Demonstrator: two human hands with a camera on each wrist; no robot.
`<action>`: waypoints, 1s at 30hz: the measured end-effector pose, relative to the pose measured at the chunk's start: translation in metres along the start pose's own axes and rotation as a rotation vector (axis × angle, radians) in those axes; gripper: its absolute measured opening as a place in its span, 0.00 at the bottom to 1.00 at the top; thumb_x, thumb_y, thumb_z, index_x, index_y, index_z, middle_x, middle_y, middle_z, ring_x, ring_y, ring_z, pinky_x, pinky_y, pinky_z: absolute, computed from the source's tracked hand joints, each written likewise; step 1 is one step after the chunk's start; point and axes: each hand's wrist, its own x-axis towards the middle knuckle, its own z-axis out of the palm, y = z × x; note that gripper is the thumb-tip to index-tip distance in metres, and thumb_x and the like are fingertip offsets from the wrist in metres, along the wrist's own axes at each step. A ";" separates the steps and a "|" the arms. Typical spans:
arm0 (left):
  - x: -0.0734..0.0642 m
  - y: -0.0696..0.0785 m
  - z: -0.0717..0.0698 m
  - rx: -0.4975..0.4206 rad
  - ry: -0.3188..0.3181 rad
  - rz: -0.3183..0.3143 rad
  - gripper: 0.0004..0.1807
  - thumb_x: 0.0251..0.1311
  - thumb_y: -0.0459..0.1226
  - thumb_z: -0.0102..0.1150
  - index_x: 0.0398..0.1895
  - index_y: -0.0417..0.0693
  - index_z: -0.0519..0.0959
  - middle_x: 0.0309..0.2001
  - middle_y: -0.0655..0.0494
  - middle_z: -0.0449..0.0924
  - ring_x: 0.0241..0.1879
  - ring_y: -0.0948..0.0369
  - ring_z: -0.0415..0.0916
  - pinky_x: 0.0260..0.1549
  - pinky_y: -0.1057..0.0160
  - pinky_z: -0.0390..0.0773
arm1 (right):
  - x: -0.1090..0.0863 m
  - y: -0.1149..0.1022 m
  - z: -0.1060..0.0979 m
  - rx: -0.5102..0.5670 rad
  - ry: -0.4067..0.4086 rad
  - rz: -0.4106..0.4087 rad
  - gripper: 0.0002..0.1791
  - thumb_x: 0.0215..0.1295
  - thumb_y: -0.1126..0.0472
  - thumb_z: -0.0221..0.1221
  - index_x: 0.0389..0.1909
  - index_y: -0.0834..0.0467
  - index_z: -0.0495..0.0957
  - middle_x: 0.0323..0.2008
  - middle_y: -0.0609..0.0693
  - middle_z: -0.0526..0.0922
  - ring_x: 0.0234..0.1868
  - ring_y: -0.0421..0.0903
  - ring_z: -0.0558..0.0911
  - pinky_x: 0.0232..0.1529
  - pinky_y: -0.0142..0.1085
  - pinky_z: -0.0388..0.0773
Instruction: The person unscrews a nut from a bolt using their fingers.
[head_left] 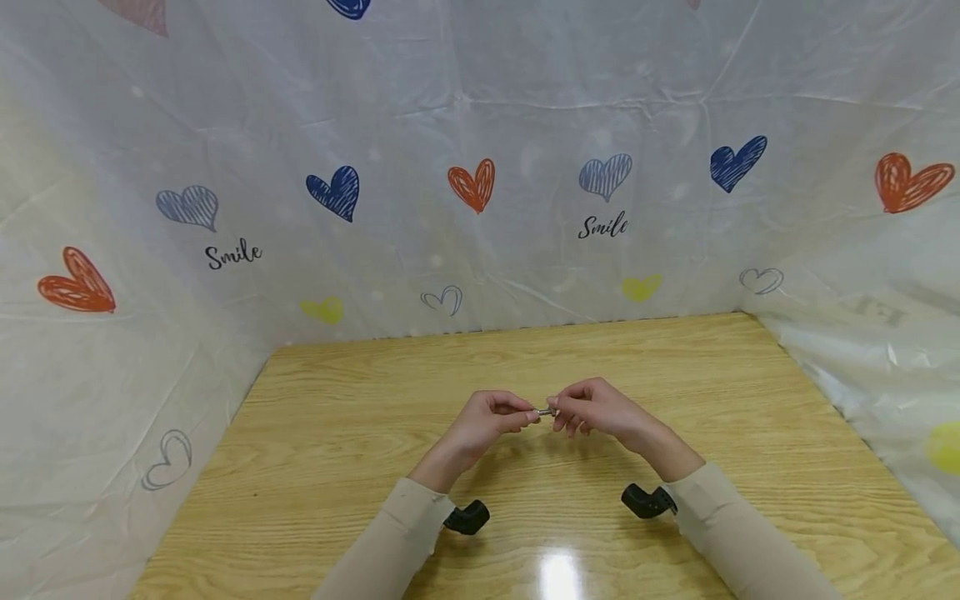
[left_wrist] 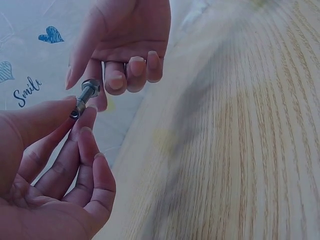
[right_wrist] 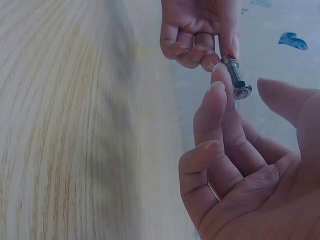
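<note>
A small metal bolt (left_wrist: 85, 96) lies between the two hands, above the table. My left hand (head_left: 487, 425) pinches one end of it between thumb and fingertips. At the other end sits a hex nut (right_wrist: 242, 91), with part of the threaded shaft bare between nut and left fingers. My right hand (head_left: 603, 410) is around the nut's end. Its index finger lies against or just beside the nut, while the right thumb (right_wrist: 280, 97) stands apart from it, leaving a visible gap. The remaining right fingers are loosely bent and hold nothing. The left fingers partly cover the bolt's near end.
A wood-grain table (head_left: 360, 392) extends under both hands. White sheeting (head_left: 525, 92) printed with hearts and "Smile" encloses its back and sides. Dark wrist-camera mounts (head_left: 468, 518) stick out from both beige sleeves (head_left: 397, 533). Light glares off the table's front.
</note>
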 end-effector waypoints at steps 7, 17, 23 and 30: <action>-0.001 0.001 0.000 0.009 0.005 0.000 0.07 0.66 0.33 0.68 0.42 0.37 0.86 0.40 0.55 0.85 0.50 0.39 0.79 0.52 0.47 0.80 | 0.000 -0.001 0.001 0.031 -0.031 -0.010 0.19 0.77 0.56 0.57 0.52 0.70 0.81 0.34 0.55 0.87 0.32 0.51 0.84 0.33 0.39 0.77; -0.004 0.000 -0.001 0.007 0.007 0.003 0.07 0.66 0.33 0.67 0.42 0.36 0.86 0.39 0.56 0.86 0.49 0.41 0.80 0.51 0.47 0.80 | -0.001 0.000 0.003 0.042 -0.028 -0.052 0.15 0.72 0.59 0.64 0.52 0.65 0.80 0.44 0.65 0.82 0.42 0.69 0.82 0.34 0.42 0.77; -0.004 -0.001 -0.001 0.009 0.003 0.000 0.08 0.66 0.33 0.67 0.43 0.36 0.86 0.41 0.54 0.86 0.50 0.40 0.80 0.52 0.47 0.80 | -0.003 0.001 0.003 0.058 -0.018 -0.031 0.22 0.74 0.55 0.62 0.58 0.67 0.79 0.46 0.63 0.84 0.42 0.67 0.82 0.35 0.41 0.76; -0.004 -0.002 0.000 0.018 -0.001 0.011 0.09 0.66 0.33 0.67 0.43 0.34 0.86 0.42 0.52 0.86 0.47 0.47 0.82 0.52 0.47 0.80 | -0.003 -0.001 0.005 0.030 -0.013 -0.022 0.20 0.79 0.54 0.55 0.52 0.68 0.82 0.34 0.52 0.88 0.37 0.63 0.84 0.32 0.39 0.77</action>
